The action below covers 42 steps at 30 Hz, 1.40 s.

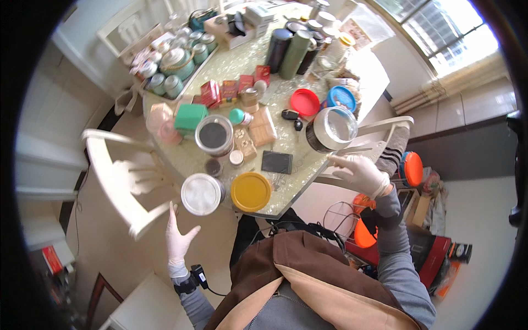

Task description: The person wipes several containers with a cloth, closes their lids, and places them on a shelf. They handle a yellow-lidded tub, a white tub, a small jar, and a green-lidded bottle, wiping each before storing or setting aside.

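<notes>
My gloved left hand (pixel 179 236) is open, fingers apart, just below a white-lidded tub (pixel 200 193) at the table's near left edge. My gloved right hand (pixel 357 173) is open, fingers loosely spread, below a clear round jar (pixel 341 127) on the right edge. A yellow-lidded tub (pixel 250 191) sits beside the white one. Behind them lie a black flat rectangle (pixel 276 162), a small white-capped pot (pixel 236 157), wooden pieces (pixel 262 125), a jar of dark contents (pixel 213 133) and a green box (pixel 190 116). A red lid (pixel 304 102) and a blue-lidded container (pixel 341 99) are farther back.
The marble-patterned table (pixel 300 179) also holds tall flasks (pixel 295 58), red boxes (pixel 231 91) and a tea-set tray (pixel 170 71). White chairs (pixel 113 170) flank it. A wire rack (pixel 338 217), orange lids (pixel 412 168) and a red case (pixel 432 258) are at the lower right.
</notes>
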Each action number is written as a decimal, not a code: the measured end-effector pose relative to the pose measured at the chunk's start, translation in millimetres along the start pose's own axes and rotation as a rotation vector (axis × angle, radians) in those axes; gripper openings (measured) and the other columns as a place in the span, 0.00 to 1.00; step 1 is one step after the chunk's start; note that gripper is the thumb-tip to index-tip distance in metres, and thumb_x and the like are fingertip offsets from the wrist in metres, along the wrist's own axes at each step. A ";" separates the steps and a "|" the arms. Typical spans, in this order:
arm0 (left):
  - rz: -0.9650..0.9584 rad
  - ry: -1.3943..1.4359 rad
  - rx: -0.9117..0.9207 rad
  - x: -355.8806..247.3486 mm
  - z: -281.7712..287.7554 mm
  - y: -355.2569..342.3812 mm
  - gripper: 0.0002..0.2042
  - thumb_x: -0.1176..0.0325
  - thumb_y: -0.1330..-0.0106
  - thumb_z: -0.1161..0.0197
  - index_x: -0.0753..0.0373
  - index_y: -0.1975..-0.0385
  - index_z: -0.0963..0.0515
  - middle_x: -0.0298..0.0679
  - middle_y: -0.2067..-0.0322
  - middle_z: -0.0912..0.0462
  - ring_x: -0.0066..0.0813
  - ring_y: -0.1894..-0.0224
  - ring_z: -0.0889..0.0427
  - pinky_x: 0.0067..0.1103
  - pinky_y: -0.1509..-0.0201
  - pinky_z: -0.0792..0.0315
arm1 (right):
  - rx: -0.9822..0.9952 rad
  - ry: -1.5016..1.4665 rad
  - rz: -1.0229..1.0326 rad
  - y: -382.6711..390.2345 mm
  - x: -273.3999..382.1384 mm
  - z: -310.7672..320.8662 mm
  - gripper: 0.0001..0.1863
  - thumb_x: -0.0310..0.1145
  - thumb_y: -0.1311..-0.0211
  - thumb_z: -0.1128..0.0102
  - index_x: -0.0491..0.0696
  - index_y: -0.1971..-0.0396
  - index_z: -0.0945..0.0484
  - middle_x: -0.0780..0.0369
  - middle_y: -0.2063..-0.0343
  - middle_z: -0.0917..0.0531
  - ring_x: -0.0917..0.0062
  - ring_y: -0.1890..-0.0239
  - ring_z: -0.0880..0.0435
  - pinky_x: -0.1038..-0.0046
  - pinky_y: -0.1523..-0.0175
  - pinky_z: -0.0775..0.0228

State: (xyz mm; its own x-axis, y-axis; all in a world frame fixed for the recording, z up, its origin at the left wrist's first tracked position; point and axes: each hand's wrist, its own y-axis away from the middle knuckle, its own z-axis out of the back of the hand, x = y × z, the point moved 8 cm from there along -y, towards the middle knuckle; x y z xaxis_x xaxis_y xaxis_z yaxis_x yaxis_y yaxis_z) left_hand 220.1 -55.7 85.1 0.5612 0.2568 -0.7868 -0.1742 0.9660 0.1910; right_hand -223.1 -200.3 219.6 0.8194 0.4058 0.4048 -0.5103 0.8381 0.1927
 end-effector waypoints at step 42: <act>-0.055 0.997 -0.291 43.2 -24.6 -37.3 0.35 0.56 0.50 0.27 0.68 0.44 0.33 0.41 0.51 0.25 0.29 0.49 0.27 0.28 0.43 0.34 | -0.010 -0.144 -0.160 29.6 -11.3 -21.7 0.22 0.35 0.43 0.40 0.48 0.47 0.25 0.54 0.70 0.17 0.64 0.65 0.17 0.68 0.58 0.28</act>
State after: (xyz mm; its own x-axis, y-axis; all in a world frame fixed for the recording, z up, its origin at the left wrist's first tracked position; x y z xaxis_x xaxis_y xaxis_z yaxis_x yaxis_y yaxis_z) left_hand 230.9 -81.4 29.6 -0.3260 -0.0571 -0.9436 -0.4317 0.8970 0.0949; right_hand -241.8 -172.1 201.3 0.8434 0.2121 0.4936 -0.3738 0.8916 0.2556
